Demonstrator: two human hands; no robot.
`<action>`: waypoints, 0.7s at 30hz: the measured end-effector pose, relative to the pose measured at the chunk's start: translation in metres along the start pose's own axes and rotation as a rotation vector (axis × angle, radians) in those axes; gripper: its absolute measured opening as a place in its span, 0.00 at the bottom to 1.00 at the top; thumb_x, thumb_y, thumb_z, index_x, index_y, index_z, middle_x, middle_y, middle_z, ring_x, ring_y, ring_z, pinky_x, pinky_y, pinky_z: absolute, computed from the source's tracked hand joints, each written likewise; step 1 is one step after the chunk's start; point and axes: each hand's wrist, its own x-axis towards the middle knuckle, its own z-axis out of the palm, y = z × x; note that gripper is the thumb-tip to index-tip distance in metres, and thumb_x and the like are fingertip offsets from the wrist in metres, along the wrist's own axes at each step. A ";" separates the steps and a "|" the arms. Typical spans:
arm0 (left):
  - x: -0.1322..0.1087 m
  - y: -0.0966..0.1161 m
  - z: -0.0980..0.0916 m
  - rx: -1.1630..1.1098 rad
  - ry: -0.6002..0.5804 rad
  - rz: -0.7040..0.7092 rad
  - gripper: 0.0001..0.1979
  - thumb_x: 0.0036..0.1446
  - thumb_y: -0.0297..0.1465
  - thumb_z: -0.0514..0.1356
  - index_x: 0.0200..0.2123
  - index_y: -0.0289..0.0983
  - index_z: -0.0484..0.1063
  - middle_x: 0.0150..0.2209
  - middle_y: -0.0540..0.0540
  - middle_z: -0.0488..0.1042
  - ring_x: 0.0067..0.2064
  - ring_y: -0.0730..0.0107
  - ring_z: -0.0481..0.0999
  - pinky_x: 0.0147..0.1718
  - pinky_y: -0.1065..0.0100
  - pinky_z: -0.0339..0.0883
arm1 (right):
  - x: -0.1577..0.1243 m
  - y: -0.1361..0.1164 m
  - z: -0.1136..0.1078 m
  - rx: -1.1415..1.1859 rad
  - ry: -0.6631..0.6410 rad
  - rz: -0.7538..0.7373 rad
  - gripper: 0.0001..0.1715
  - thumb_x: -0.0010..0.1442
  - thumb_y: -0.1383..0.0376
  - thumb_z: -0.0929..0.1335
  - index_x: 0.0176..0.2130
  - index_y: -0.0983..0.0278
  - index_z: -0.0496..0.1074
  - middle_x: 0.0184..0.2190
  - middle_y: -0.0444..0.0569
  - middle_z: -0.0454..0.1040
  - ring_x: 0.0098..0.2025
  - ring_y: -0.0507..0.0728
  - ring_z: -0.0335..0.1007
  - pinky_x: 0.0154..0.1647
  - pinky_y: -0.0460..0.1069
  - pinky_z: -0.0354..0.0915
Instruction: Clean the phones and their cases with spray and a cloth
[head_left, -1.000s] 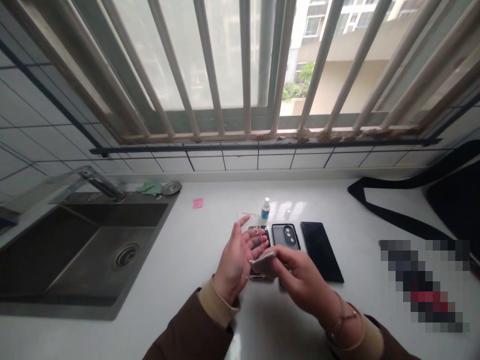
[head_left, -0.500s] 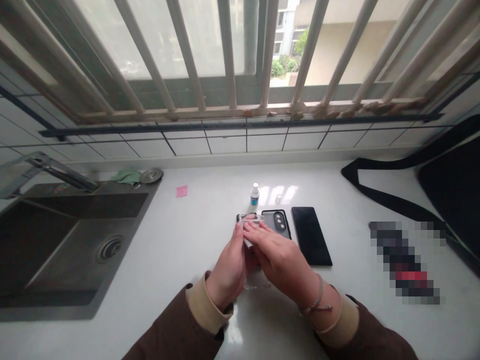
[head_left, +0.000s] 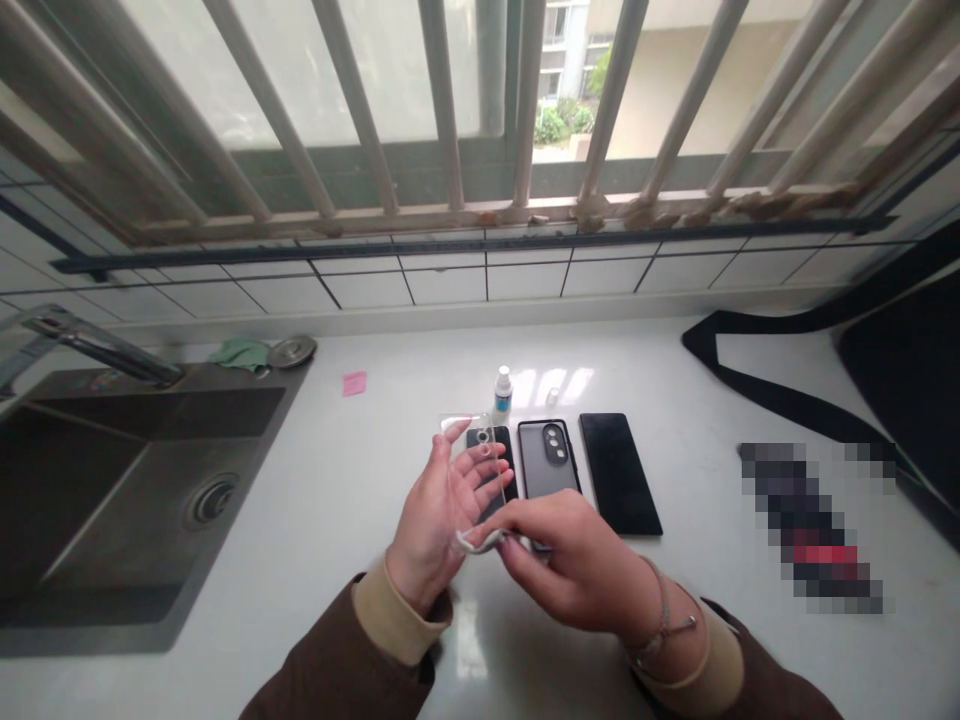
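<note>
Left hand gripping a clear phone case upright above the near counter, right hand pinching a small white cloth against its lower edge.

Home kitchen, prob. an apt. White counter w/ dark steel sink set in at left, drain in its floor, tap over it, sink plug & green rag at the back edge. White tiled wall w/ dark grout behind. Window above has slanted security bars; residential blocks & shrubs outside. Counter also carries phones, small bottle, pink note, black bag strap: household clutter, not shop or lab gear.
</note>
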 end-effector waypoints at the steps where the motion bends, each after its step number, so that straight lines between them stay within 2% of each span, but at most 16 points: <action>1: -0.001 0.001 0.000 0.000 -0.028 -0.068 0.27 0.73 0.50 0.56 0.63 0.36 0.70 0.46 0.34 0.81 0.43 0.58 0.84 0.48 0.59 0.80 | 0.000 0.001 -0.003 0.045 0.099 0.059 0.13 0.71 0.67 0.66 0.47 0.58 0.81 0.36 0.45 0.85 0.34 0.54 0.81 0.40 0.48 0.76; 3: -0.003 0.002 0.001 0.017 -0.114 -0.221 0.28 0.73 0.50 0.55 0.59 0.32 0.74 0.47 0.30 0.82 0.43 0.57 0.85 0.47 0.61 0.80 | 0.001 0.008 -0.009 0.106 0.391 0.189 0.14 0.74 0.61 0.65 0.45 0.59 0.82 0.38 0.47 0.85 0.38 0.55 0.82 0.41 0.50 0.76; 5: -0.007 0.004 0.002 0.060 -0.203 -0.341 0.28 0.73 0.49 0.54 0.55 0.29 0.76 0.49 0.26 0.81 0.44 0.56 0.86 0.47 0.62 0.80 | 0.002 0.018 -0.017 0.111 0.712 0.296 0.16 0.74 0.57 0.65 0.46 0.60 0.81 0.42 0.50 0.85 0.44 0.58 0.82 0.46 0.53 0.78; 6: -0.009 0.005 0.002 0.094 -0.241 -0.387 0.27 0.74 0.47 0.55 0.55 0.28 0.77 0.50 0.25 0.81 0.45 0.55 0.86 0.47 0.63 0.80 | 0.002 0.023 -0.021 0.112 0.827 0.325 0.17 0.74 0.55 0.66 0.48 0.61 0.81 0.43 0.51 0.84 0.46 0.60 0.81 0.49 0.54 0.78; 8: -0.013 0.007 0.003 0.178 -0.303 -0.444 0.24 0.73 0.44 0.57 0.54 0.27 0.77 0.49 0.23 0.82 0.46 0.53 0.87 0.44 0.64 0.81 | 0.004 0.033 -0.028 0.133 0.935 0.349 0.18 0.74 0.54 0.66 0.50 0.61 0.80 0.47 0.52 0.84 0.49 0.61 0.81 0.53 0.57 0.77; 10: -0.017 0.008 0.004 0.257 -0.347 -0.466 0.21 0.72 0.41 0.58 0.52 0.28 0.78 0.46 0.25 0.83 0.44 0.54 0.88 0.40 0.67 0.81 | 0.006 0.037 -0.030 0.184 0.880 0.341 0.18 0.75 0.54 0.65 0.51 0.61 0.80 0.49 0.53 0.84 0.51 0.61 0.81 0.56 0.58 0.77; 12: -0.018 0.007 0.005 0.310 -0.366 -0.483 0.19 0.72 0.41 0.58 0.48 0.30 0.79 0.41 0.28 0.84 0.40 0.57 0.88 0.35 0.70 0.81 | 0.009 0.037 -0.029 0.258 0.691 0.329 0.19 0.75 0.54 0.65 0.51 0.60 0.81 0.49 0.53 0.84 0.52 0.61 0.82 0.56 0.58 0.77; 15: -0.017 0.002 0.004 0.344 -0.332 -0.447 0.19 0.72 0.42 0.58 0.43 0.31 0.78 0.35 0.33 0.84 0.33 0.62 0.86 0.30 0.71 0.79 | 0.012 0.032 -0.021 0.313 0.415 0.316 0.19 0.75 0.54 0.66 0.51 0.60 0.83 0.49 0.53 0.85 0.51 0.61 0.83 0.55 0.58 0.78; 17: -0.014 -0.002 0.003 0.355 -0.284 -0.392 0.18 0.71 0.42 0.60 0.41 0.31 0.77 0.32 0.35 0.83 0.30 0.64 0.85 0.28 0.71 0.79 | 0.011 0.029 -0.016 0.263 0.384 0.309 0.19 0.75 0.55 0.66 0.51 0.59 0.83 0.49 0.53 0.85 0.52 0.62 0.83 0.55 0.58 0.78; 21: -0.012 -0.006 0.002 0.370 -0.237 -0.292 0.18 0.70 0.43 0.62 0.41 0.31 0.77 0.32 0.37 0.82 0.29 0.65 0.84 0.28 0.70 0.78 | 0.007 0.027 -0.010 0.136 0.462 0.310 0.18 0.75 0.56 0.66 0.51 0.58 0.83 0.48 0.52 0.86 0.52 0.64 0.83 0.57 0.60 0.78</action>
